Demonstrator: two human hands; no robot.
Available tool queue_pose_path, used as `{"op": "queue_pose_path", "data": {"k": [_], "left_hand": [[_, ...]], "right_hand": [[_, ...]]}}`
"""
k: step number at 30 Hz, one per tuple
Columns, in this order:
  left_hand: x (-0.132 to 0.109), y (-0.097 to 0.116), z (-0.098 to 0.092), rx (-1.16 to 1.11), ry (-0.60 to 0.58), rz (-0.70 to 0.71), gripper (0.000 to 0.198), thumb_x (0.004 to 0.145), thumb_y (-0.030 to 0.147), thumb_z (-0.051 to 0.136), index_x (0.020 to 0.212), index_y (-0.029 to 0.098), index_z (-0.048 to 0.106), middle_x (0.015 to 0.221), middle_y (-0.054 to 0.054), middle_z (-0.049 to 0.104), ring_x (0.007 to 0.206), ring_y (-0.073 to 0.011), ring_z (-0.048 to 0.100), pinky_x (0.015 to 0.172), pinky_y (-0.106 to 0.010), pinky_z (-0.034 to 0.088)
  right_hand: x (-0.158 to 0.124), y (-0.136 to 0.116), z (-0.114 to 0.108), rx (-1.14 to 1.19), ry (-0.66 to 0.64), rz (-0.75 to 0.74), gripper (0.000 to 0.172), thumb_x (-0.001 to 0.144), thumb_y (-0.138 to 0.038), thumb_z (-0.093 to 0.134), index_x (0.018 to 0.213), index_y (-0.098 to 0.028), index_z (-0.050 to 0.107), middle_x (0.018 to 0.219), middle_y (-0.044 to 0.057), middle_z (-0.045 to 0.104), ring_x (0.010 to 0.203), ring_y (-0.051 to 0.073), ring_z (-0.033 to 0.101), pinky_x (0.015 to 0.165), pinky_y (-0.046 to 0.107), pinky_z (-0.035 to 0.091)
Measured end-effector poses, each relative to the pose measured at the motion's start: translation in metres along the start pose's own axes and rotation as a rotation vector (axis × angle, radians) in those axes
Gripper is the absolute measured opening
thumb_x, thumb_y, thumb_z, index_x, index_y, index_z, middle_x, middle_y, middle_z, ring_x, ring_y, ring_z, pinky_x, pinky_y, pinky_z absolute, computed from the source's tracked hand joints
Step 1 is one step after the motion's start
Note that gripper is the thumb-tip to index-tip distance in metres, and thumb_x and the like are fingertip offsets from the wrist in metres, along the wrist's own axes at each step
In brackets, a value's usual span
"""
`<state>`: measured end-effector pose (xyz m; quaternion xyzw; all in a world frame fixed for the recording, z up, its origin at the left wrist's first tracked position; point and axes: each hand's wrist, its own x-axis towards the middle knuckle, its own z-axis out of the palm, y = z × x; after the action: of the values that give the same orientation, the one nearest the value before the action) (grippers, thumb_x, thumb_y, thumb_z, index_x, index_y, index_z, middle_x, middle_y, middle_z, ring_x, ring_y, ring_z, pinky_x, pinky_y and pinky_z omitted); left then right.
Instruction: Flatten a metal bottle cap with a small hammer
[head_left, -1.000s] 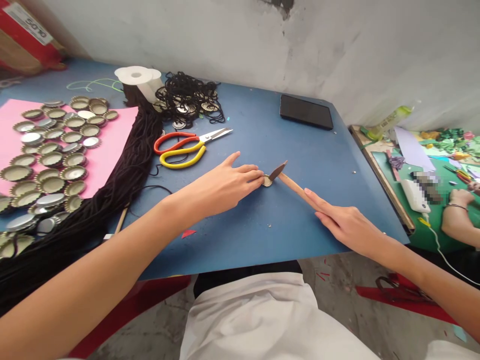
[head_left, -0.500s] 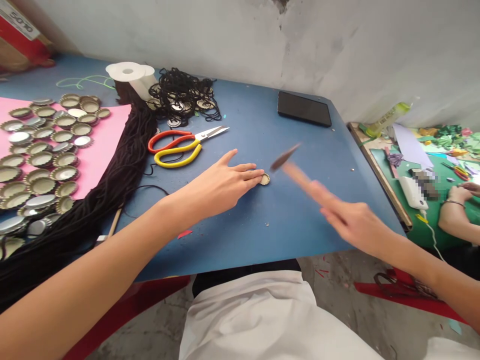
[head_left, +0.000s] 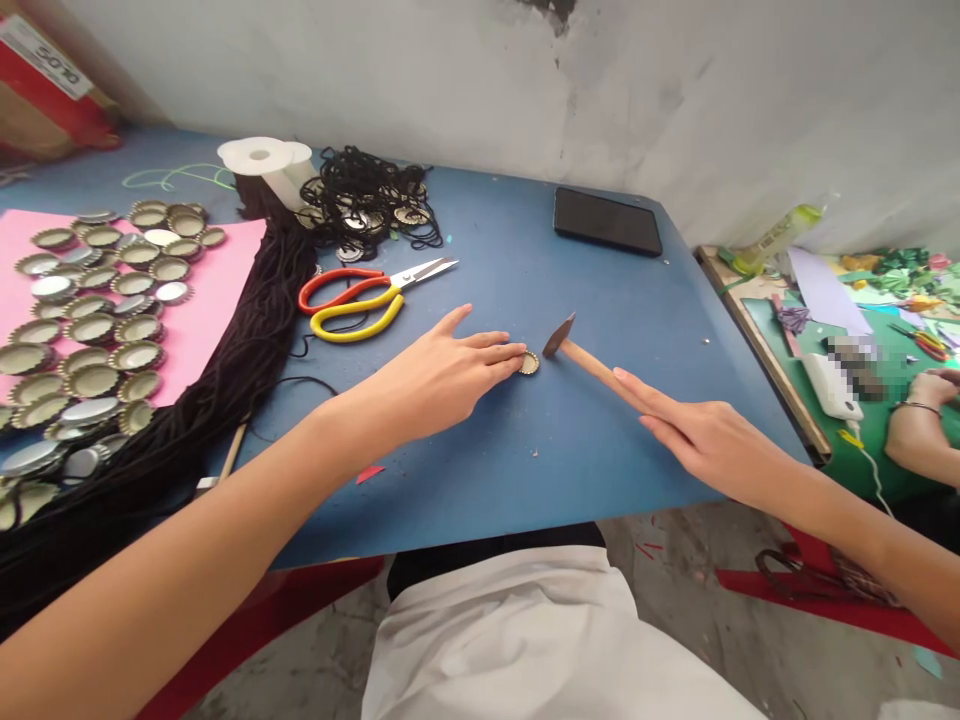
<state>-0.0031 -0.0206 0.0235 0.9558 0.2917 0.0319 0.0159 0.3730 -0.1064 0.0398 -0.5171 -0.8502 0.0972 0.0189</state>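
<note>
My left hand (head_left: 457, 370) lies with fingers stretched out over the blue table (head_left: 585, 460), its fingertips touching the edge of one bottle cap (head_left: 529, 362). That cap rests with its hollow side up. My right hand (head_left: 690, 432) is wrapped round the wooden handle of a small hammer (head_left: 600, 370). The hammer's dark metal head is just right of the cap, apart from it. Scissors (head_left: 360, 300) with one red and one yellow handle lie open beyond my left hand.
Many bottle caps (head_left: 90, 327) cover a pink sheet (head_left: 217, 300) at left, beside a thick bundle of black cord (head_left: 247, 360). A white spool (head_left: 262, 157), tangled black cord (head_left: 367, 190) and a phone (head_left: 607, 220) lie farther back. Another person's arm (head_left: 919, 430) rests at a green table.
The hammer, blurred in motion earlier, now shows sharply, with its head slightly lower. My left hand stays at the cap. The view has shifted slightly.
</note>
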Motion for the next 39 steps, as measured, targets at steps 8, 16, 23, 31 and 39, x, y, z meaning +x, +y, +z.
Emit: {"op": "queue_pose_path", "data": {"k": [8,16,23,31,39], "left_hand": [[0.005,-0.003,0.000,0.049,0.021,0.037,0.063,0.103,-0.005,0.046,0.154,0.018,0.076,0.157,-0.014,0.078,0.148,-0.0301,0.073,0.144,-0.060,0.033],[0.001,-0.008,0.000,0.024,0.075,0.039,0.069,0.101,-0.006,0.045,0.159,0.020,0.071,0.173,-0.013,0.066,0.165,-0.0305,0.061,0.146,-0.067,0.028],[-0.004,-0.015,-0.003,-0.059,0.043,0.034,0.074,0.097,-0.004,0.048,0.154,0.032,0.077,0.162,-0.002,0.076,0.164,-0.0315,0.062,0.146,-0.082,0.001],[-0.001,-0.009,0.003,0.000,0.076,0.049,0.070,0.097,-0.005,0.048,0.152,0.027,0.078,0.162,-0.004,0.077,0.163,-0.0318,0.063,0.147,-0.080,0.003],[-0.001,-0.005,-0.002,-0.015,0.081,0.045,0.068,0.097,-0.006,0.054,0.149,0.030,0.080,0.161,-0.006,0.077,0.159,-0.0297,0.066,0.149,-0.076,0.009]], "right_hand": [[-0.003,0.003,0.008,0.017,0.028,0.080,0.065,0.121,-0.031,0.042,0.186,-0.024,0.044,0.104,0.005,0.092,0.063,0.026,0.081,0.070,0.037,0.062],[-0.004,0.003,0.010,0.008,0.032,0.084,0.065,0.121,-0.030,0.043,0.186,-0.025,0.043,0.101,0.003,0.092,0.067,0.028,0.084,0.067,0.036,0.061],[-0.004,0.001,-0.005,-0.015,0.116,-0.009,0.064,0.120,-0.026,0.051,0.184,-0.023,0.047,0.074,-0.004,0.080,0.049,0.019,0.066,0.057,0.029,0.055],[-0.004,-0.020,-0.029,-0.043,0.461,-0.293,0.092,0.116,-0.006,0.056,0.192,-0.041,0.019,0.084,-0.008,0.083,0.044,0.011,0.047,0.052,0.021,0.048],[-0.003,-0.015,0.000,-0.007,0.062,-0.098,0.063,0.120,-0.022,0.048,0.183,-0.027,0.049,0.122,0.005,0.093,0.065,0.020,0.083,0.068,0.031,0.065]]}}
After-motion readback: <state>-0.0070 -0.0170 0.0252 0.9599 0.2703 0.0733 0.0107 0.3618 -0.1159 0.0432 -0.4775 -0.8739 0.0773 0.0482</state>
